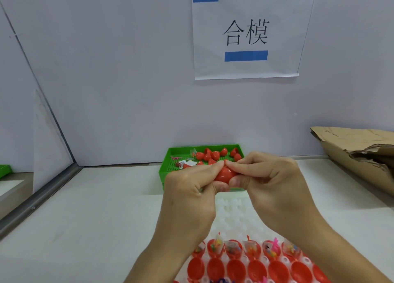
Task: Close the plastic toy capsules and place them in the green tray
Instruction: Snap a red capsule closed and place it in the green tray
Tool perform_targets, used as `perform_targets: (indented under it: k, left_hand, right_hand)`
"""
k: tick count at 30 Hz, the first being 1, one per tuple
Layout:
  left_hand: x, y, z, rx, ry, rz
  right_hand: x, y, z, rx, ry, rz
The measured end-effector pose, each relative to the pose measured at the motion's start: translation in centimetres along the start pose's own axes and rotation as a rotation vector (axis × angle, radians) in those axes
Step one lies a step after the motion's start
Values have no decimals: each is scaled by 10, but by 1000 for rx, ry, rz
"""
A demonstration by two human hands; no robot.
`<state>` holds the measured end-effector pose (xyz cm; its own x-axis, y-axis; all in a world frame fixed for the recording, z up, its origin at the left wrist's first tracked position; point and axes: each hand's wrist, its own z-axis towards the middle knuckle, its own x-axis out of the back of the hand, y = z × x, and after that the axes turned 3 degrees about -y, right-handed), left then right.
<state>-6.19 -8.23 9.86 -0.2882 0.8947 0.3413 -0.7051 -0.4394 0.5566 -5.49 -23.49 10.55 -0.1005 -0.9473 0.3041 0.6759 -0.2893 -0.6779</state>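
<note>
Capsule (224,174) pinched between left hand (189,195) | right hand (275,182) | before green tray (165,167)

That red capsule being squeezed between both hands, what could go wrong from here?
The red capsule is pinched only by fingertips of the left hand and right hand, so it might slip and drop onto the white holder. The hands hang just above the open capsules holding loose toys, so a slip could knock them. Some toys already lie loose in the green tray.
</note>
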Motion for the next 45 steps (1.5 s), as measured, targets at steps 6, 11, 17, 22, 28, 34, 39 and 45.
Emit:
perform_targets:
  k: [6, 11, 17, 22, 28, 34, 39, 45]
  left_hand:
    - [12, 9, 4, 186, -77, -221]
    - [16, 13, 7, 251, -136, -419]
    - [18, 11, 8, 243, -151, -462]
    - [19, 14, 8, 212, -185, -441]
    - [17, 17, 6, 143, -181, -232]
    - [14, 21, 6, -38, -74, 6]
    - [9, 20, 3, -186, 27, 132]
    - [8, 16, 0, -162, 49, 169]
  right_hand:
    - [13, -6, 7, -96, -110, 306]
    - [19, -3, 6, -124, -177, 326]
    - [20, 1, 7, -269, -185, 488]
    - [22, 1, 7, -503, -396, 905]
    - [20, -3, 6, -467, -551, 1133]
    - [16, -2, 5, -460, -473, 1202]
    - [13, -5, 3, -479, -489, 1232]
    - [8, -1, 2, -508, -401, 1129]
